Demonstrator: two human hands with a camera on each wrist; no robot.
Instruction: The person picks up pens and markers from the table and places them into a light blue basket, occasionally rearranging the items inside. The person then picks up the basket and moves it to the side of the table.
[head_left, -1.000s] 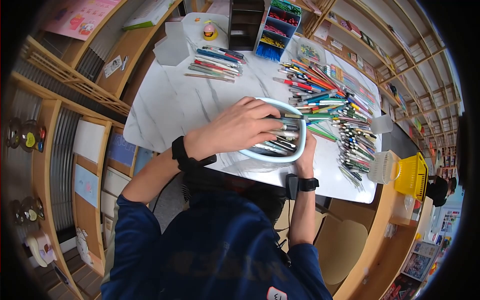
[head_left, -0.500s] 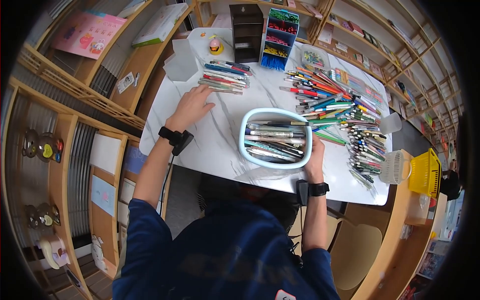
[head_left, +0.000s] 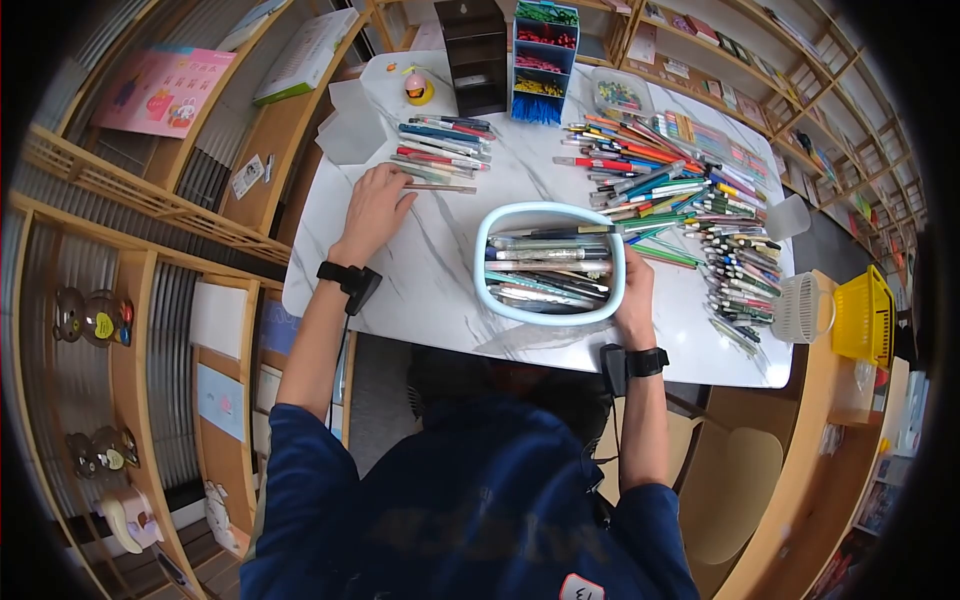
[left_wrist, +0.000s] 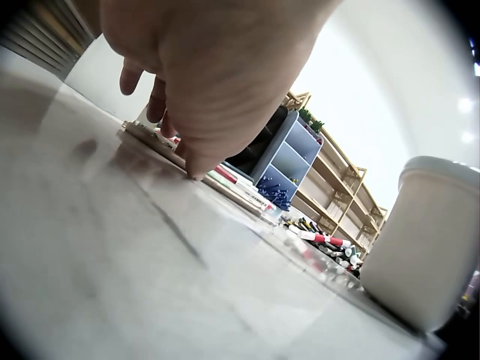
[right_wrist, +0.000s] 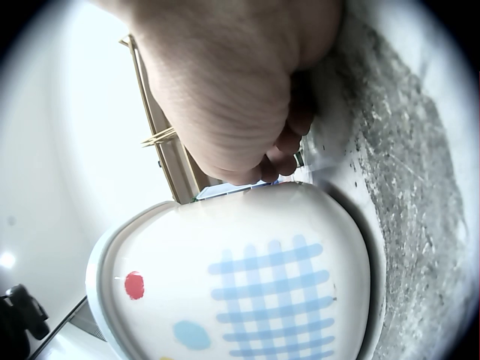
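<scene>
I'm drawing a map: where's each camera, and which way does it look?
Head: worn there, facing forward and down at the blue-rimmed bin; left hand, right hand, arms, shirt show.
Left wrist: worn there, facing the left hand at the pens.
Right wrist: worn there, facing the right hand beside the bin.
Head and right wrist share the bin.

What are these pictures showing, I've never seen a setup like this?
There's no machine: a person works bare-handed. The wide picture looks down from the head; the other two are taken at the left and right wrists. On the marbled table stands a basket holding pens. Beyond it, to the left, lies a small group of pens; to the right, a bigger pile; at the back stands a divided rack. The left hand is at the small group's left end; whether it pinches one is hard to tell. The right hand rests against the basket's outer side.
</scene>
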